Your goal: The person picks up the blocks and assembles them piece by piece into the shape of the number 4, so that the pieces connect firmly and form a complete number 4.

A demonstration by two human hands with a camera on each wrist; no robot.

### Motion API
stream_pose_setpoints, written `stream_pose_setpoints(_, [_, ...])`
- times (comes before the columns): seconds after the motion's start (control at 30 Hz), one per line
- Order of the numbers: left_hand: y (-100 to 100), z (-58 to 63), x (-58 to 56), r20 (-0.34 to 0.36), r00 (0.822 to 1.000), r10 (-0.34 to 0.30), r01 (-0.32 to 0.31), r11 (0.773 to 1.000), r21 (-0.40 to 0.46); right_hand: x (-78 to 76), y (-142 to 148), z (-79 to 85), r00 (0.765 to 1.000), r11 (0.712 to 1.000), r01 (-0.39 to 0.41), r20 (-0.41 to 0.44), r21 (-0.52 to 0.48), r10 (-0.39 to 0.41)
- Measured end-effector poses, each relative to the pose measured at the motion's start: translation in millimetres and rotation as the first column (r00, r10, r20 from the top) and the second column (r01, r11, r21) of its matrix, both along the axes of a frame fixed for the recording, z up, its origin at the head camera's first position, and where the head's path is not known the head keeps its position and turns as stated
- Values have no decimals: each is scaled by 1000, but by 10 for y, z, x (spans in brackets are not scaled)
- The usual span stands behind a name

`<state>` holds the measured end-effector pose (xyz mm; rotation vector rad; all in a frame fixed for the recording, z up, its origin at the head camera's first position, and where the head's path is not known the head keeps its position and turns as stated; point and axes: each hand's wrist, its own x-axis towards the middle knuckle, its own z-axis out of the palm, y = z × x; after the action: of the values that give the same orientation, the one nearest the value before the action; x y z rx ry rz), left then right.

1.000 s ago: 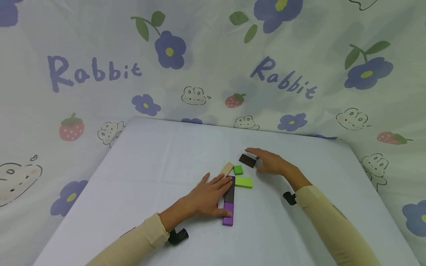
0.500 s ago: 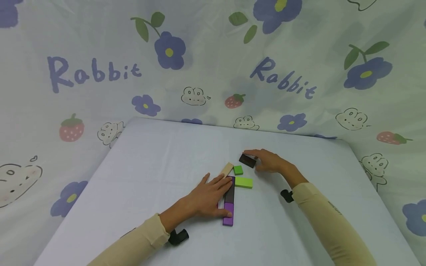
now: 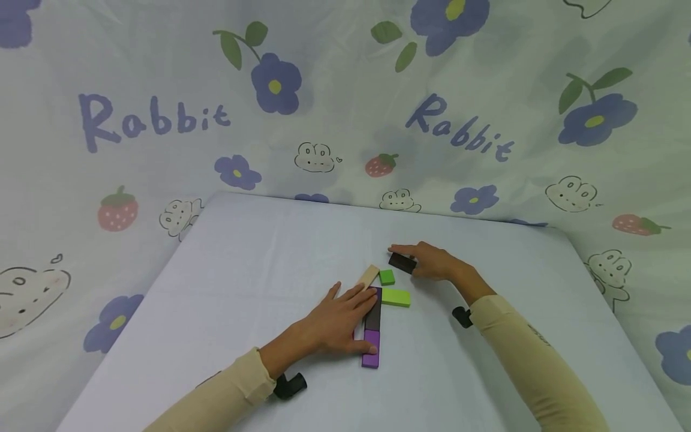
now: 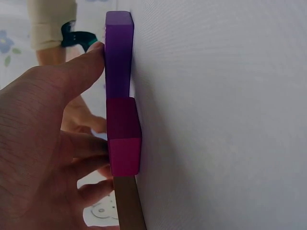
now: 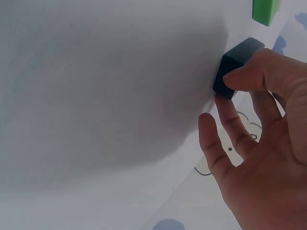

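My left hand [image 3: 337,318] rests with fingers spread over a row of blocks in the head view. Its thumb touches the purple block [image 3: 370,348], and its fingertips lie on the dark grey block [image 3: 373,316] beyond. In the left wrist view a magenta block [image 4: 124,139] shows beside that hand. My right hand [image 3: 434,262] pinches a dark brown block [image 3: 402,262] farther back. Its thumb presses one end of this block in the right wrist view, with fingers around the other side. A tan block [image 3: 369,275] lies slanted past the left fingertips, partly covered.
A small green block [image 3: 387,277] and a longer lime block [image 3: 396,297] lie between the hands, right of the row. All sit on a white-covered table [image 3: 259,252]. A printed curtain [image 3: 345,90] stands behind the table's far edge.
My right hand has moved slightly left, its fingers coming around the dark brown block, which has hardly moved. The left hand and the other blocks stay as they were.
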<state>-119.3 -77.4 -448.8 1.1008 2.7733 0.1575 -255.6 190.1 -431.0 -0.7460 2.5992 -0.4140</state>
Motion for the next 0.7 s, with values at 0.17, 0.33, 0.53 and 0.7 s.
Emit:
stream_pose_setpoints(0.17, [1, -1, 5, -7, 1000, -3, 4, 1000, 6, 10, 1, -12, 1000, 999, 12, -28, 37, -11])
stream_pose_setpoints(0.33, [1, -3, 7, -6, 1000, -6, 6, 1000, 16, 26, 26, 9, 998, 999, 28, -60, 44, -25])
stream_pose_setpoints(0.53, [-3, -4, -2, -7, 1000, -3, 3, 1000, 6, 35, 67, -13, 997, 998, 63, -53, -13, -63])
stream_pose_setpoints(0.7, [-6, 3, -6, 0, 1000, -2, 2, 1000, 11, 70, 81, -18, 994, 993, 103, -39, -64, -105])
